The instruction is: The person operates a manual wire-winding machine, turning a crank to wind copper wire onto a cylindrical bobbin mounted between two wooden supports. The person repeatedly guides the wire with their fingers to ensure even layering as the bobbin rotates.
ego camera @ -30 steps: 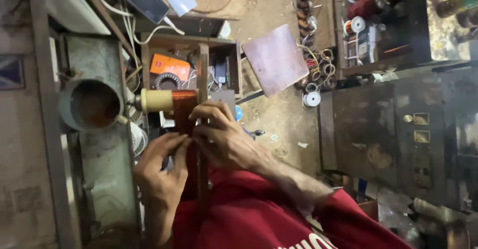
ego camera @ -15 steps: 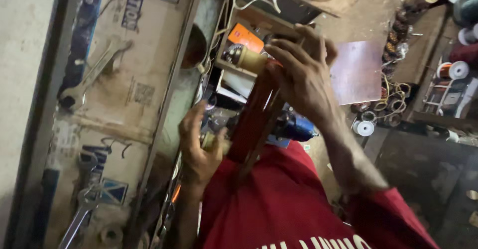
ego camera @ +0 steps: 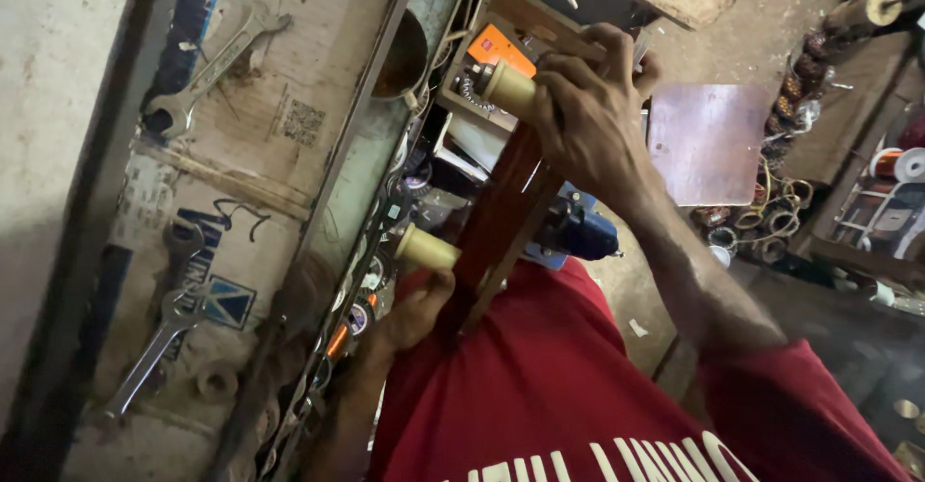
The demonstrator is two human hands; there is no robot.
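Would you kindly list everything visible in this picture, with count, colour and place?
wound coil: one, reddish-brown, centre, stretched between both hands
pegs: two, cream, one at each end of the coil
spanners: at least three, grey metal, lying on the cardboard at left
cardboard: flattened brown sheets, left
orange box: one, in a wooden tray, top centre
flat panel: one, brownish-purple, on the floor at right
wire rings: several, dark and coppery, right of the panel
spools: a few, far right
shirt: one, red, bottom
left hand: grips the coil's lower end
right hand: grips the coil's upper end
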